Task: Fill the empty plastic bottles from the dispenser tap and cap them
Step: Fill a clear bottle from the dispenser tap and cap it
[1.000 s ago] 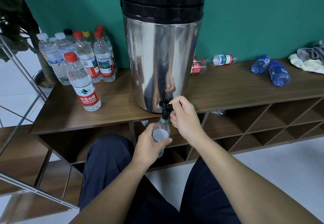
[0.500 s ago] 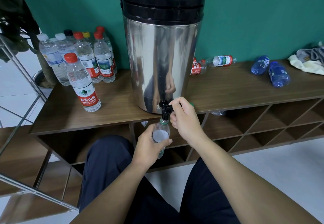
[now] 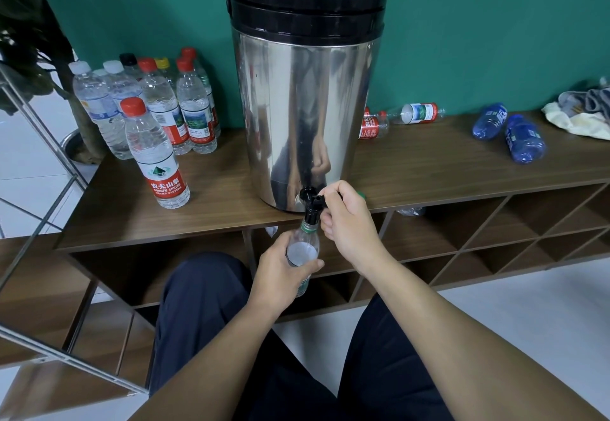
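Clear plastic bottle with red cap [image 3: 155,153], front left on shelf: red label reads "农夫山泉 NONGFU SPRING". Other bottle labels too small to read.

The person wore dark navy trousers [image 3: 198,315], plain and unmarked, with soft folds in the cloth at both thighs below the dispenser [image 3: 307,107]. Both forearms were bare, with no sleeves, and neither wrist bore a watch or band.

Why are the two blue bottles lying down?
I cannot tell why. Both blue bottles lie tipped on their sides on the wooden shelf top.
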